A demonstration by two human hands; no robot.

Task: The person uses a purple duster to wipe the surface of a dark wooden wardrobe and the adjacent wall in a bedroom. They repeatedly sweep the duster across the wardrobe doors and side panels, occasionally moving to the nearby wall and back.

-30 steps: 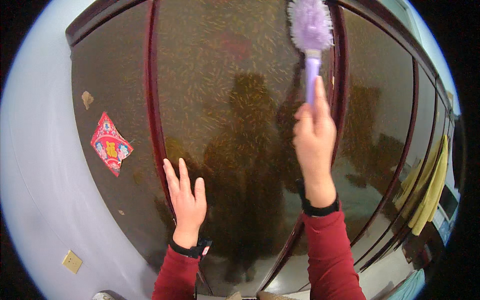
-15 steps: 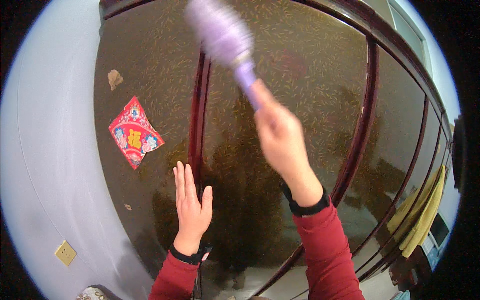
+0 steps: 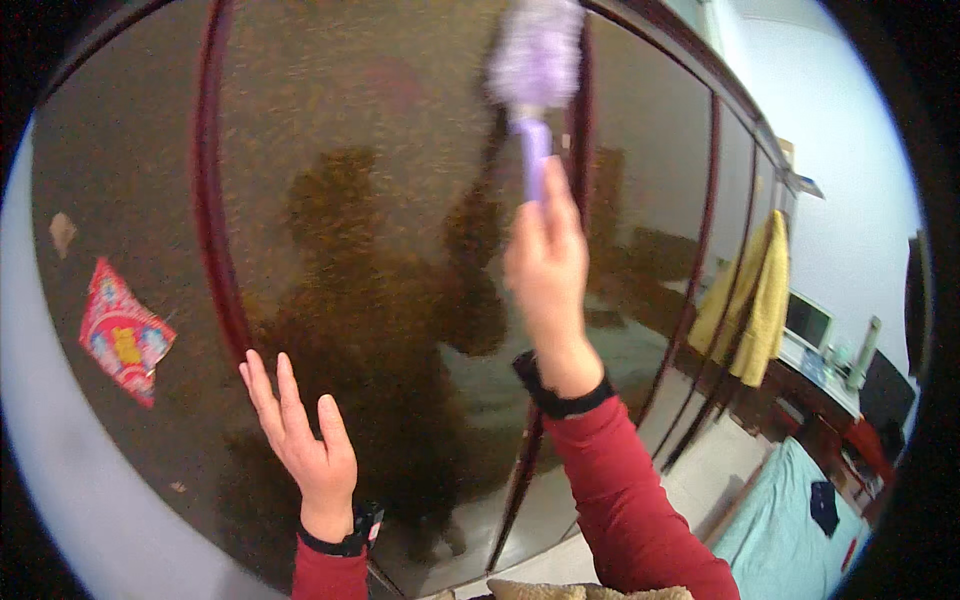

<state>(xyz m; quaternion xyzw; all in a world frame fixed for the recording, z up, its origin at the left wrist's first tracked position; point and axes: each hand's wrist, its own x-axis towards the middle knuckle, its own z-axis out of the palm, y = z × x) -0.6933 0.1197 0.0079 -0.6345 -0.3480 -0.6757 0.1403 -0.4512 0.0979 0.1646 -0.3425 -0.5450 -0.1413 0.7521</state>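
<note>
My right hand [image 3: 548,265] is closed round the handle of a purple duster [image 3: 537,60], raised high with its fluffy head up. The duster's head, smeared by motion, is against or close to the glossy brown wardrobe door [image 3: 400,130], beside a dark red upright strip [image 3: 583,110]. Whether it touches the door I cannot tell. Lower down on the left, my left hand [image 3: 308,445] is open with fingers apart and holds nothing. It is near the door's surface, by another dark red strip [image 3: 208,180].
A red diamond-shaped paper decoration [image 3: 115,335] is stuck on the left door, with a pale torn patch [image 3: 63,235] above it. To the right, a yellow cloth [image 3: 745,305] hangs on the wardrobe. Beyond stand a desk [image 3: 825,380] and a bed with a turquoise cover [image 3: 785,520].
The view has turned right, bringing the desk and bed into sight. The duster has swept from the left strip across the door to the right strip. My left hand stays open.
</note>
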